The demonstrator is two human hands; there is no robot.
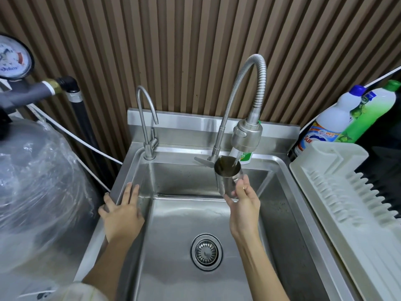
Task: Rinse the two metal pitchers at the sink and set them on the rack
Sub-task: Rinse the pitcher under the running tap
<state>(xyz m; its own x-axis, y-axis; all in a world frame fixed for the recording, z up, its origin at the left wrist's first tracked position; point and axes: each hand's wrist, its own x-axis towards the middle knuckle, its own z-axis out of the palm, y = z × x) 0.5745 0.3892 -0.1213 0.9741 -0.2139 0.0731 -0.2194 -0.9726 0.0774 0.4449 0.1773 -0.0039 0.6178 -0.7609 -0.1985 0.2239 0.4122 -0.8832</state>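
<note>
- The right hand [244, 203] gripped a metal pitcher [227, 178] under the running spray tap [246, 135], mid-frame.
- The left hand [121, 210] lay open on the sink rim [127, 179].
- Next, I think: tip it out, then reach the rack [338, 192] at right.

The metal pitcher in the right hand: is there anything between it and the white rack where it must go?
Nothing visible blocks the way. The right hand holds the metal pitcher under the flexible faucet, over the sink. The white rack lies to the right, beyond the sink's rim, so the pitcher must only be lifted over that rim.
</note>
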